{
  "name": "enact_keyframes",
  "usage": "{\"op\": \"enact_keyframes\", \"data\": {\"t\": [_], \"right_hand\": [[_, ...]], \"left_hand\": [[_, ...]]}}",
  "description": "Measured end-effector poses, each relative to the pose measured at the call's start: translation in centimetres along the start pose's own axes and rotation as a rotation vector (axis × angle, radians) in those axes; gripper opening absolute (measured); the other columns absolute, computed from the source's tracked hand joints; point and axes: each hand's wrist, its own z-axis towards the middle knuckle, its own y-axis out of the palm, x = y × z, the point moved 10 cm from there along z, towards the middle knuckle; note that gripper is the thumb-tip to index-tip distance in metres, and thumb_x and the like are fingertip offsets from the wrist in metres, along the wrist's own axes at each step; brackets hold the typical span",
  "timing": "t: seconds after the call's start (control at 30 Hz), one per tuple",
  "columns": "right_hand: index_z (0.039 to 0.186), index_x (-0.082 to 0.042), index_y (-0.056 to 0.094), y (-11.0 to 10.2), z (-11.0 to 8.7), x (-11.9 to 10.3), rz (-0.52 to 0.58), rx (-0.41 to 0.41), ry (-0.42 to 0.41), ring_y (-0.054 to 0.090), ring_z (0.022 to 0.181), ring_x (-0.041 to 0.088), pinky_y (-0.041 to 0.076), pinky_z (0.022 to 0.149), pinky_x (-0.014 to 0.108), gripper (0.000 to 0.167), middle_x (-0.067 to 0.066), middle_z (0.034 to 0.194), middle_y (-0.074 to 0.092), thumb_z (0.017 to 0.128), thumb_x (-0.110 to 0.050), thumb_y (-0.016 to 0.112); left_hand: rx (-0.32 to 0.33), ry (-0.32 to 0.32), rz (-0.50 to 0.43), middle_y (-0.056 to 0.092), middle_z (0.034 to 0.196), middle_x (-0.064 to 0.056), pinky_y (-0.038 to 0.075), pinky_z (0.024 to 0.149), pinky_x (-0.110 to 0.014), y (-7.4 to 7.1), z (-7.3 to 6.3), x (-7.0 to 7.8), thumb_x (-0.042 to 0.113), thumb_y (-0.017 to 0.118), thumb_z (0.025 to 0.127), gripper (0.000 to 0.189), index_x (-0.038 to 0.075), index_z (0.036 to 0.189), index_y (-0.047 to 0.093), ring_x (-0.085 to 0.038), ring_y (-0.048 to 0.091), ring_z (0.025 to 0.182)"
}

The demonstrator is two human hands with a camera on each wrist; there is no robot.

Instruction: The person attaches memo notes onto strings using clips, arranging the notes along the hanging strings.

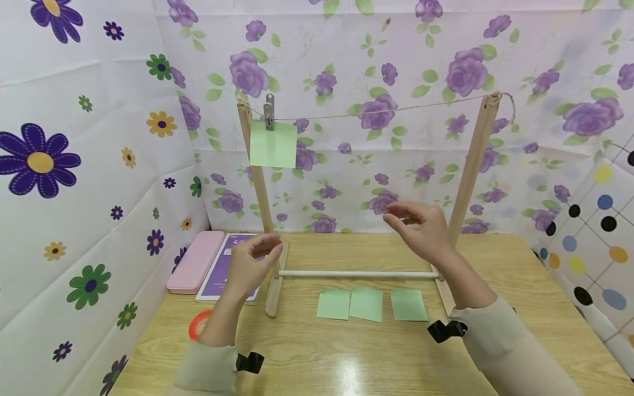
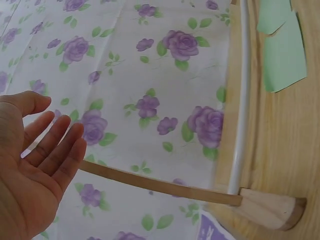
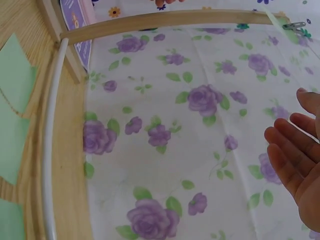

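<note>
A pale-green square sheet of paper (image 1: 273, 147) is hung at the far left by a silvery metal clip (image 1: 269, 113) from thin brown twine (image 1: 346, 115), which is strung between a left wooden post (image 1: 260, 192) and a right wooden post (image 1: 473, 165). Three matching pale-green square sheets (image 1: 366, 304) are laid on the light wooden table (image 1: 297, 357), nearer than the white rod (image 1: 356, 274); the left two are set close together, the right one apart. The paper is judged very light, limp and easily creased, best pinched by an edge; the clip seems stiff, best squeezed at its upper handles. Nothing is held by either hand: the left hand (image 1: 251, 265), beside the left post, and the right hand (image 1: 418, 228), near the right post, are both raised with fingers loosely bent. At the left, a pink case (image 1: 195, 261) and a purple-and-white booklet (image 1: 218, 275) are placed side by side, with a red-orange ring (image 1: 194, 324) nearer.
</note>
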Motion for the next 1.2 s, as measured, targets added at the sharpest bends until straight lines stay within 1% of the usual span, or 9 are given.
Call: {"op": "enact_keyframes", "data": {"t": [0.2,0.27,0.43,0.53,0.63,0.73,0.87,1.07,1.2], "right_hand": [[0.114,-0.005,0.075,-1.2,-2.4,2.3,-0.055,0.003,0.058,0.069,0.084,0.003,0.057,0.072,0.012,0.021,0.007,0.104,0.077,0.094,-0.011,0.075],[0.114,-0.006,0.075,-1.5,-3.3,3.1,-0.075,0.006,0.076,0.069,0.083,0.002,0.057,0.071,0.012,0.021,0.006,0.104,0.077,0.094,-0.012,0.075],[0.114,-0.005,0.075,-2.6,-5.5,5.1,-0.093,0.020,0.101,0.066,0.085,-0.003,0.056,0.072,0.009,0.020,0.009,0.101,0.076,0.094,-0.010,0.074],[0.113,-0.004,0.074,-3.2,-6.8,6.3,-0.104,0.021,0.124,0.065,0.085,-0.006,0.055,0.072,0.009,0.019,0.010,0.100,0.076,0.094,-0.009,0.074],[0.112,-0.003,0.074,-3.9,-8.0,7.4,-0.116,0.018,0.151,0.065,0.084,-0.006,0.056,0.072,0.009,0.019,0.011,0.100,0.076,0.094,-0.010,0.073],[0.112,-0.003,0.074,-4.5,-9.2,8.4,-0.137,0.019,0.178,0.065,0.084,-0.006,0.056,0.072,0.010,0.020,0.010,0.100,0.076,0.094,-0.011,0.074],[0.114,-0.005,0.074,-5.6,-10.7,9.6,-0.178,0.029,0.213,0.062,0.086,-0.009,0.055,0.073,0.008,0.021,0.009,0.100,0.076,0.095,-0.014,0.074],[0.116,-0.005,0.074,-6.7,-13.0,11.3,-0.242,0.022,0.259,0.059,0.085,-0.013,0.054,0.070,0.007,0.024,0.010,0.101,0.075,0.096,-0.017,0.073],[0.116,-0.005,0.073,-7.3,-14.9,12.4,-0.275,0.009,0.285,0.060,0.083,-0.013,0.054,0.067,0.008,0.024,0.009,0.101,0.075,0.096,-0.018,0.074]], "left_hand": [[0.021,-0.033,-0.022,0.073,0.110,-0.017,0.059,0.095,-0.039,1.2,-0.8,-1.3,0.007,0.076,0.091,0.022,-0.001,0.112,0.072,-0.028,0.071,0.098],[0.021,-0.054,-0.034,0.073,0.110,-0.015,0.058,0.097,-0.043,1.5,-1.2,-1.7,0.007,0.077,0.091,0.023,0.000,0.112,0.072,-0.028,0.070,0.099],[0.011,-0.093,-0.054,0.072,0.111,-0.015,0.058,0.097,-0.042,2.0,-1.8,-3.0,0.008,0.077,0.091,0.024,0.000,0.112,0.072,-0.027,0.069,0.102],[0.014,-0.107,-0.054,0.071,0.115,-0.018,0.058,0.098,-0.043,2.2,-2.0,-3.6,0.007,0.077,0.090,0.027,-0.002,0.115,0.070,-0.031,0.068,0.105],[0.028,-0.108,-0.070,0.069,0.118,-0.020,0.057,0.099,-0.047,2.3,-2.1,-4.0,0.004,0.076,0.089,0.030,-0.004,0.117,0.069,-0.038,0.066,0.108],[0.032,-0.108,-0.075,0.069,0.119,-0.019,0.056,0.099,-0.048,2.5,-2.4,-4.5,0.002,0.077,0.088,0.030,-0.003,0.116,0.069,-0.040,0.064,0.111],[0.027,-0.110,-0.048,0.070,0.116,-0.014,0.058,0.097,-0.046,2.9,-2.8,-5.2,0.003,0.079,0.087,0.028,-0.001,0.114,0.070,-0.036,0.064,0.111],[-0.001,-0.111,-0.055,0.071,0.115,-0.013,0.058,0.096,-0.050,4.2,-3.8,-6.4,0.004,0.079,0.087,0.030,0.001,0.115,0.071,-0.032,0.065,0.110],[-0.036,-0.138,-0.065,0.069,0.119,-0.014,0.056,0.099,-0.052,5.4,-4.4,-7.3,0.006,0.080,0.087,0.032,0.000,0.117,0.070,-0.036,0.064,0.112]]}}
